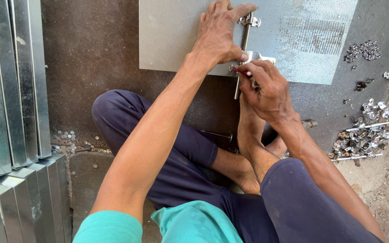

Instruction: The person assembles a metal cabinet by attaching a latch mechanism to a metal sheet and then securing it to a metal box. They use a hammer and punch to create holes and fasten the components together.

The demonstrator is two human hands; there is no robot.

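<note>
A grey metal sheet (181, 36) is laid flat on the floor (91, 45), and a bolt latch (247, 49) is held against its near edge. The left hand (219, 33) is pressed flat on the sheet beside the latch, its thumb on the latch plate. The right hand (264, 85) is pinched shut on a small red-tipped part (239, 70) at the lower end of the latch; what the part is cannot be told. A bare foot (248, 130) is set just below the sheet's edge. The latch could be shifted out of line if the left hand's pressure slackened. Fingers or foot could be cut on the sheet's edge. The small part could be dropped and lost among the loose fittings (365, 135) at the right.
</note>
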